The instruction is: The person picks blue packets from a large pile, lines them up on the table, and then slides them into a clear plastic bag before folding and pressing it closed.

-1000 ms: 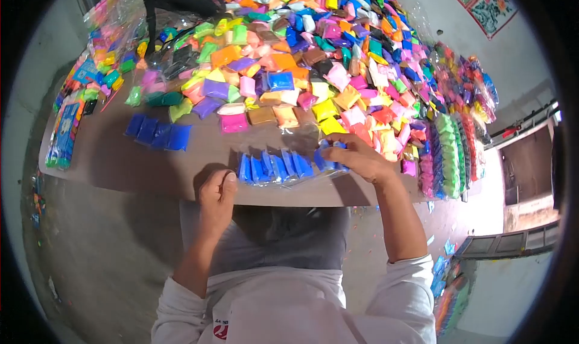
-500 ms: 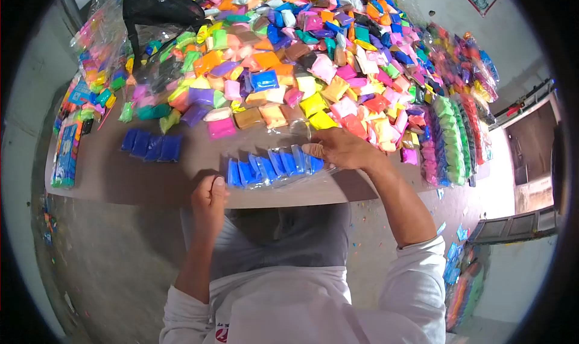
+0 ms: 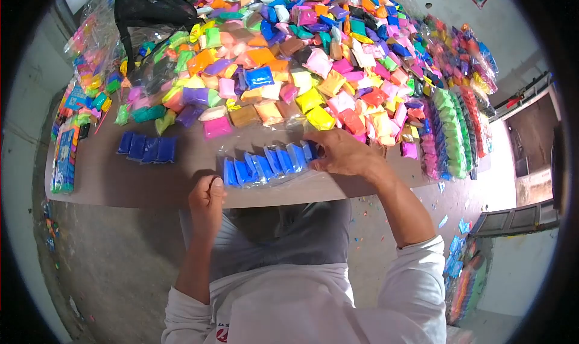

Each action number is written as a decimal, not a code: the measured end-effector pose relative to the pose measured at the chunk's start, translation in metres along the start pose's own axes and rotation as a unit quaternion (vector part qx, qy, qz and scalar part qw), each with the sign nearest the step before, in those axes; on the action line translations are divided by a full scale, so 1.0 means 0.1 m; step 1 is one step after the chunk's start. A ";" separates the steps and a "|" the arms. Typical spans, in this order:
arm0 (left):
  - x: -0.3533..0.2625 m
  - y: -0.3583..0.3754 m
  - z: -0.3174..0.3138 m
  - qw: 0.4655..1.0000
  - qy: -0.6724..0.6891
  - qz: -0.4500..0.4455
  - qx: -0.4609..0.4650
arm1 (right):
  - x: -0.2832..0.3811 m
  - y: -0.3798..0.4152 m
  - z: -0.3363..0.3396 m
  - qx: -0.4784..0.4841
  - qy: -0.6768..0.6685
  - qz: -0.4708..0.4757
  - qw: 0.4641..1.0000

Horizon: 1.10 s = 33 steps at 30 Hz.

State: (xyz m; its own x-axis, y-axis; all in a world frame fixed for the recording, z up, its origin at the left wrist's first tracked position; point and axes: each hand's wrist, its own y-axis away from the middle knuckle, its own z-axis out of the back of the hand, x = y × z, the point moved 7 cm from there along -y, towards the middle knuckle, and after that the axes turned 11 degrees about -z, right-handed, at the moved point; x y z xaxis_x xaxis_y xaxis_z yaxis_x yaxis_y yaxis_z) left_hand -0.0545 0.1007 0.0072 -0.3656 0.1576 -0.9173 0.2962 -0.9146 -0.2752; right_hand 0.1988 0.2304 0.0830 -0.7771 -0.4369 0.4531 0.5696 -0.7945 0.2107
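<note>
A clear plastic bag with a row of several bright blue packets [image 3: 265, 165] lies near the table's front edge. At its right end, the fingers of my right hand [image 3: 341, 153] are curled round the last packet and the plastic. My left hand [image 3: 208, 199] is closed at the bag's left end, thumb against the fingers, pinching what looks like the edge of the clear plastic. To the left, several darker blue packets [image 3: 146, 148] lie side by side on the table.
A big heap of coloured packets [image 3: 271, 54] covers the table's back. A black bag [image 3: 154, 9] rests at back left. Bagged packets in green rows [image 3: 451, 136] stand at the right, and a colourful pack [image 3: 64, 160] lies at the far left of the table [image 3: 114, 184].
My right hand has shifted its grip at the bag's right end, fingers now more curled round it. The view has shifted slightly; my left hand keeps its closed pose.
</note>
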 end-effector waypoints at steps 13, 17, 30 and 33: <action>0.11 0.00 0.02 0.999 -0.025 0.030 0.003 | -0.76 0.34 0.76 -0.146 -0.275 -0.177 0.934; 0.04 0.02 0.02 0.999 -0.028 0.038 -0.016 | -0.81 0.44 0.44 -0.104 -0.150 -0.267 0.946; 0.02 -0.02 0.00 1.000 0.004 0.008 0.006 | -0.85 0.29 -0.02 -0.140 -0.118 -0.236 0.954; 0.04 -0.02 0.00 1.000 -0.010 0.001 0.012 | -0.97 0.25 -0.16 -0.119 -0.356 -0.158 0.913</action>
State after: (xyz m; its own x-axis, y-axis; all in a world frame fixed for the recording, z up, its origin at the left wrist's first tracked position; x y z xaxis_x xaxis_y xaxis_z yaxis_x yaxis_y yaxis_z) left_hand -0.0563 0.1031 0.0044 -0.3829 0.1494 -0.9116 0.2750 -0.9237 -0.2668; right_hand 0.2842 0.2459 0.0312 -0.4729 0.1482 0.8686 0.2064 -0.9397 0.2727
